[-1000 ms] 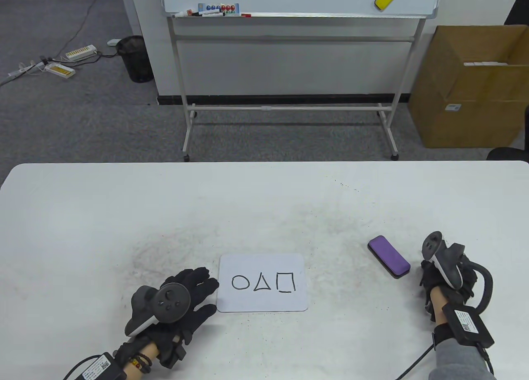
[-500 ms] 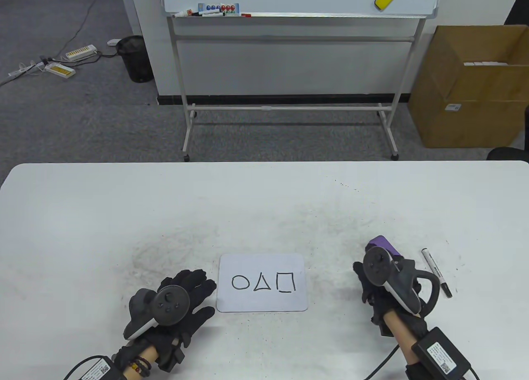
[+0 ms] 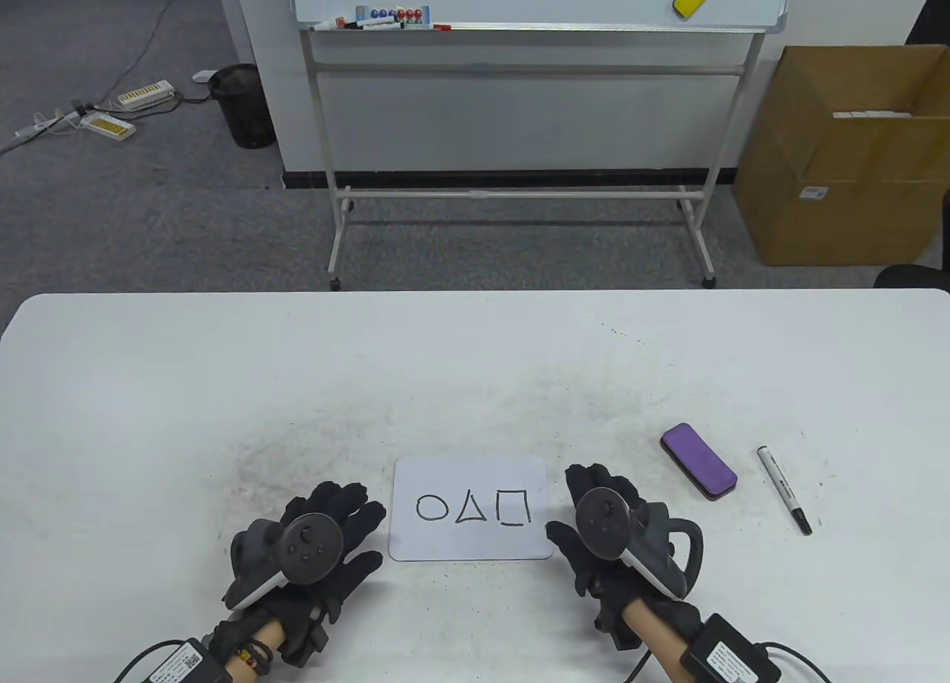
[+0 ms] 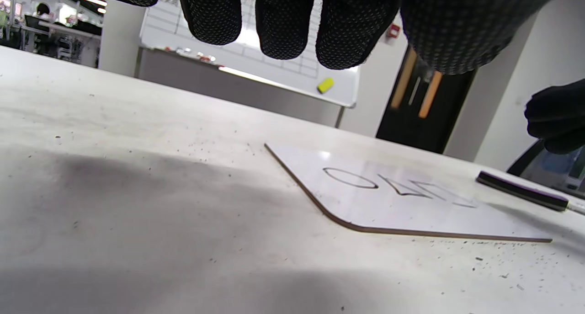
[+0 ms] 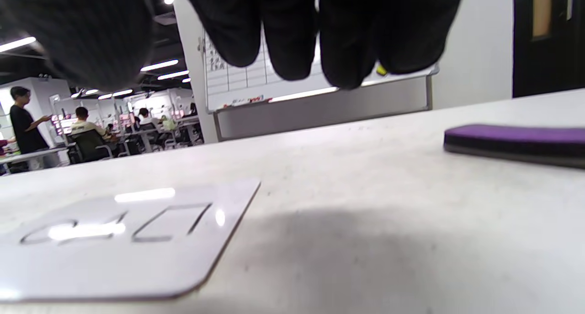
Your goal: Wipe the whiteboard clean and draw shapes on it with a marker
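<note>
The small whiteboard [image 3: 470, 508] lies flat on the table [image 3: 475, 356] between the two hands, bearing a circle, a triangle and a square in black line. The left hand [image 3: 319, 542] rests just off its left edge, fingers [image 3: 349, 501] spread and relaxed, holding nothing. The right hand [image 3: 605, 531] sits just off the right edge, fingers likewise loose and empty. Beyond the right fingers, further out, lie the purple eraser [image 3: 698, 462] and then the marker [image 3: 784, 489], both apart from either hand. Whether these shapes are freshly drawn or still await wiping cannot be told. If wiping is due, the right hand must reach out past its fingertips for the eraser while the left steadies the board.
</note>
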Demonstrator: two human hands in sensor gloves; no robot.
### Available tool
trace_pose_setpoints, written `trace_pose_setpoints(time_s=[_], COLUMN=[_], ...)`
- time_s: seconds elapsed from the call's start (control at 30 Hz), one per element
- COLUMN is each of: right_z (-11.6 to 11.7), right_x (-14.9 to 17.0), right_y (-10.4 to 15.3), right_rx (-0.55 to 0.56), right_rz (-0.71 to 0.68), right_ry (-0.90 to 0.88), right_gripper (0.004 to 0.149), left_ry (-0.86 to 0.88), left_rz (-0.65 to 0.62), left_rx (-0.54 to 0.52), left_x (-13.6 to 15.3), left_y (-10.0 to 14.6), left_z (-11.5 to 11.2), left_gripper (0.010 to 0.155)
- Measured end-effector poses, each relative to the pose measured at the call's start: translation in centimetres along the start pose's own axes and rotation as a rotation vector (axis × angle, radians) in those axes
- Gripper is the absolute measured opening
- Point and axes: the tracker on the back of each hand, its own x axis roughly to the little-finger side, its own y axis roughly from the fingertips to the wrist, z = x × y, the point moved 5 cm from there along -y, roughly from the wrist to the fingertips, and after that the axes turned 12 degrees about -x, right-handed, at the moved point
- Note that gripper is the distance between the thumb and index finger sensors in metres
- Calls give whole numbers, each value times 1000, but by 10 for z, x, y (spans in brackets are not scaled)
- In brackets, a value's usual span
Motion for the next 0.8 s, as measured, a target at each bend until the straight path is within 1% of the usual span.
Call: trace_pose_setpoints(time_s=[0.13,0.2,0.47,0.67,0.8], right_z=[11,13,17,15,16], right_x=[-2,-3,-1,0,1], right_y=[1,2,2,3,3], right_rx=[-50,-65,-75,-67,-82], right_rz=[-32,-43,-34,-31,-30], right_ry=[68,56,63,49,52], right_gripper=[84,84,84,83,82], left_ry=[-20,-21,-13,-14,-19], left_rz=[3,6,17,19,18], left_rx=[26,28,21,22,28], left_x=[2,3,5,5,5], left_y=[-2,-2,-3,-3,-3], left_z=[-8,-9,-8,-8,-8], left_gripper=[67,67,67,67,67])
